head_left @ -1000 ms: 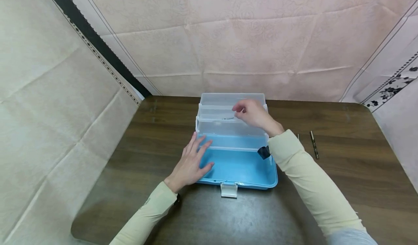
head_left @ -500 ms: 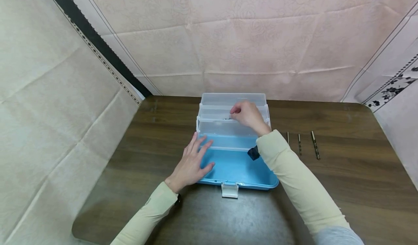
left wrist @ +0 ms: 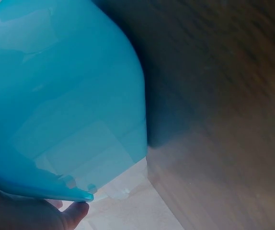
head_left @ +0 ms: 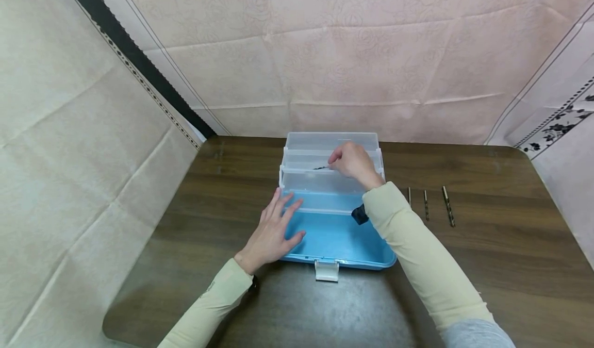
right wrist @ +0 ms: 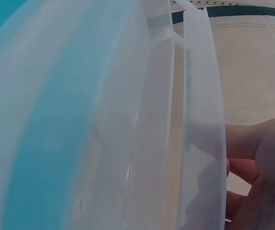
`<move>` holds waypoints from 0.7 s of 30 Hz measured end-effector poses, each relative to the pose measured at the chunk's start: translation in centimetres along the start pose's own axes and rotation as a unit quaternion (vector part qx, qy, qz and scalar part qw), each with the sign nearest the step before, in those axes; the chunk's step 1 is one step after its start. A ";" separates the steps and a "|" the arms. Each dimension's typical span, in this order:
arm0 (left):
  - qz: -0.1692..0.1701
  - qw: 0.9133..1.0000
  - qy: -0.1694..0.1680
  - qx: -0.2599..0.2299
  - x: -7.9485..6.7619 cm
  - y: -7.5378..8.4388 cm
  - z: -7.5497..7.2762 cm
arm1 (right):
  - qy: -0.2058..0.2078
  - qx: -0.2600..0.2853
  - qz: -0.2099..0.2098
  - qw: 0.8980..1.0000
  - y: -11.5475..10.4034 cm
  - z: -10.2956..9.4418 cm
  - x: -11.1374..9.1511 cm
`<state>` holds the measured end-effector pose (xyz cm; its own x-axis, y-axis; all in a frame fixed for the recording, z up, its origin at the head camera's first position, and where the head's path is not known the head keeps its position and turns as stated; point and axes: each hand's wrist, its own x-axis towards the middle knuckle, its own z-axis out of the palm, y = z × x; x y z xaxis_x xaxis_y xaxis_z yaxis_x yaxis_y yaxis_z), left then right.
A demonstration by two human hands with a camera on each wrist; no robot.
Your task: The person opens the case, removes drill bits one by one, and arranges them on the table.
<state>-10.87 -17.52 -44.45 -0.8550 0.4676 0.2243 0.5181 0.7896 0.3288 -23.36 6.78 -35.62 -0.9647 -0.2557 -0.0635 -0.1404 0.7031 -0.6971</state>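
Note:
A blue toolbox (head_left: 341,234) stands open on the table, its clear tiered trays (head_left: 325,179) raised at the back. With fingers spread, my left hand (head_left: 271,229) rests at the box's left edge; the left wrist view shows the box's blue side (left wrist: 80,86) and part of that hand (left wrist: 70,215). Over the upper tray, my right hand (head_left: 352,163) pinches the end of a thin drill bit (head_left: 320,168), though its fingertips are partly hidden. Through the translucent tray wall (right wrist: 204,86), the bit (right wrist: 189,96) appears as a dark line beside the right fingers (right wrist: 240,139).
Three more drill bits lie on the table right of the box: a short one (head_left: 409,196), a middle one (head_left: 426,205) and a thicker one (head_left: 448,206). A white latch (head_left: 327,270) juts from the box front. Pale cloth (head_left: 348,80) hangs behind the table.
My right hand has moved slightly left and down to the drill bit, and the bit has shifted a little left. More of the bits on the table now show. The left hand keeps its place.

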 end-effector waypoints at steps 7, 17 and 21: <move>-0.004 1.000 -0.002 -0.002 0.0 0.0 0.0 | -0.006 -0.042 -0.014 0.999 0.2 -0.3 -0.1; -0.006 1.000 -0.003 -0.007 0.0 0.1 0.0 | -0.013 -0.086 -0.044 0.995 0.2 -0.9 -0.6; -0.006 1.000 -0.001 -0.007 -0.1 0.1 0.0 | -0.042 -0.091 -0.058 0.993 0.3 -1.2 -0.7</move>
<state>-10.78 -17.48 -44.47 -0.8609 0.4591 0.2191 0.5085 0.7894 0.3439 -22.96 7.99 -34.92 -0.9187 -0.3910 -0.0559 -0.2942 0.7719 -0.5635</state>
